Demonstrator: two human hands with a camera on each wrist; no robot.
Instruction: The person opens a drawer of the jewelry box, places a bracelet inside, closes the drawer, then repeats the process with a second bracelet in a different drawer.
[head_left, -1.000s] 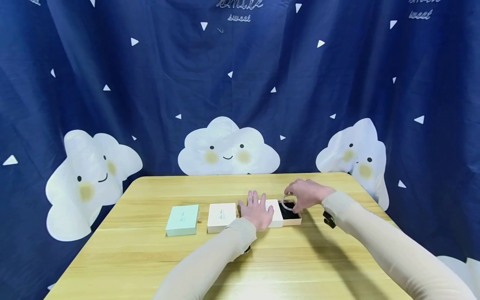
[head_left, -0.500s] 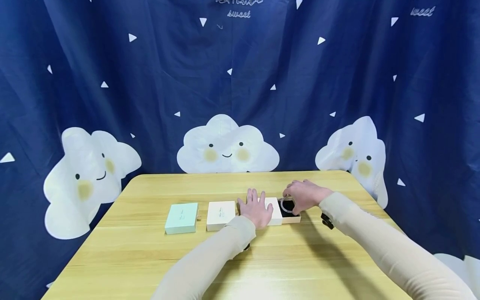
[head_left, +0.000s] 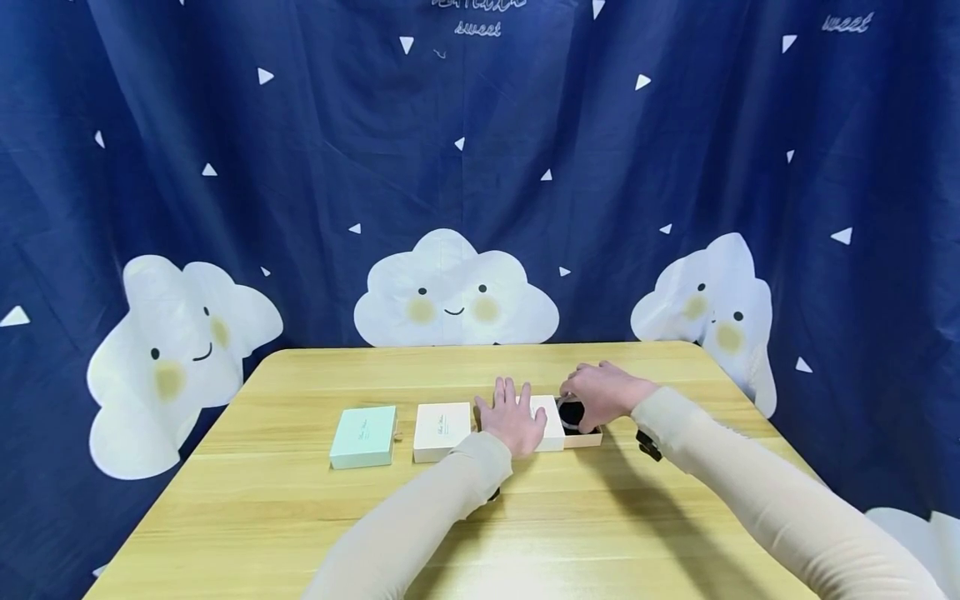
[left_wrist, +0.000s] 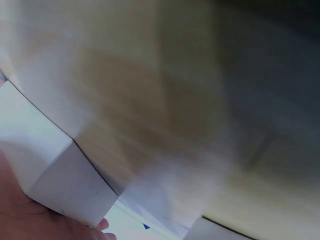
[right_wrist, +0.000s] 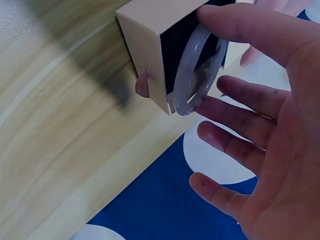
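With thumb and fingertips my right hand (head_left: pixel 606 392) pinches a pale translucent bangle (right_wrist: pixel 186 70). In the right wrist view the bangle stands tilted at the black lining of a pulled-out pinkish box drawer (head_left: pixel 582 440), its lower rim right by the drawer's edge. The other right fingers are spread loosely. The drawer sticks out to the right of its white sleeve (head_left: pixel 553 425). My left hand (head_left: pixel 513 427) lies against the sleeve with fingers straight and spread, its thumb over the sleeve's top, covering the sleeve's left part. At lower left of the left wrist view, that hand touches the white sleeve (left_wrist: pixel 75 180).
Left of my left hand, a closed cream box (head_left: pixel 442 432) with printed lettering lies on the wooden table (head_left: pixel 300 517). Farther left is a closed mint-green box (head_left: pixel 363 437) with a small pull tab on its right side. A blue cloud-patterned curtain (head_left: pixel 465 183) hangs behind.
My right hand has shifted slightly left and lower with the bangle, which sits closer into the drawer. My left hand stays at the sleeve. The head view has tilted slightly.
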